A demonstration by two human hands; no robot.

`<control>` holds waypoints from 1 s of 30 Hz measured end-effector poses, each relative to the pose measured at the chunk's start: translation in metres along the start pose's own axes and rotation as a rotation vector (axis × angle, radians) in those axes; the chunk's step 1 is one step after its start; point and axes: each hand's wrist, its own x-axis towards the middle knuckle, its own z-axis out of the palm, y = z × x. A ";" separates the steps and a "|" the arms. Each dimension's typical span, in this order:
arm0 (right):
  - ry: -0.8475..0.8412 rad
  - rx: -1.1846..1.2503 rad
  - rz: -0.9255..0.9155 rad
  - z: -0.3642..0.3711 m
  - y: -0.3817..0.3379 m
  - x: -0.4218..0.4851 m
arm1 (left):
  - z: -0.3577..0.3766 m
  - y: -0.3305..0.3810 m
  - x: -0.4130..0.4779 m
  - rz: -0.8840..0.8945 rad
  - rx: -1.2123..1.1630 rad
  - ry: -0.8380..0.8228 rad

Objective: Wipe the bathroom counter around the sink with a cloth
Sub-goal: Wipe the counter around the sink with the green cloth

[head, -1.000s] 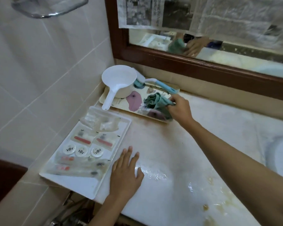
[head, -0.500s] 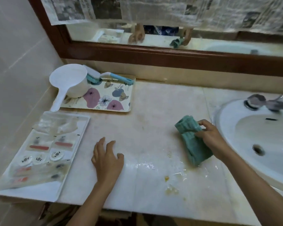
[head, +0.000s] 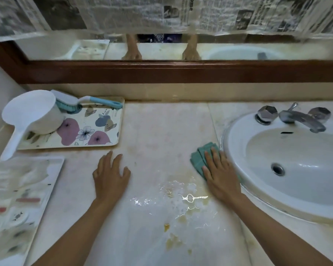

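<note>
Both grips were spread flat: right grip (head: pixel 219 175) pressed on teal cloth (head: pixel 197 159) beside the sink (head: pixel 231 135) rim, left grip (head: pixel 110 175) empty on the bench (head: pixel 161 127). Nearby yellow stains (head: pixel 173 243) could be smeared through the wet film (head: pixel 181 191), not lifted.

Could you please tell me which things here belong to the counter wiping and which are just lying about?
Job in hand: cloth; right hand pressing it flat; left hand resting on the counter; sink; stains.

Lying about: floral tray; scoop; brush; packet tray; tap.
</note>
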 end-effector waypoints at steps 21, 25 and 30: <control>-0.007 0.045 -0.335 0.021 -0.088 -0.001 | 0.012 -0.004 0.004 -0.011 0.019 0.055; 0.035 -0.015 -0.221 0.012 -0.030 0.033 | 0.012 -0.002 0.004 -0.023 0.033 0.072; 0.046 -0.003 0.035 0.009 -0.064 0.119 | 0.013 -0.003 0.007 -0.006 0.058 0.089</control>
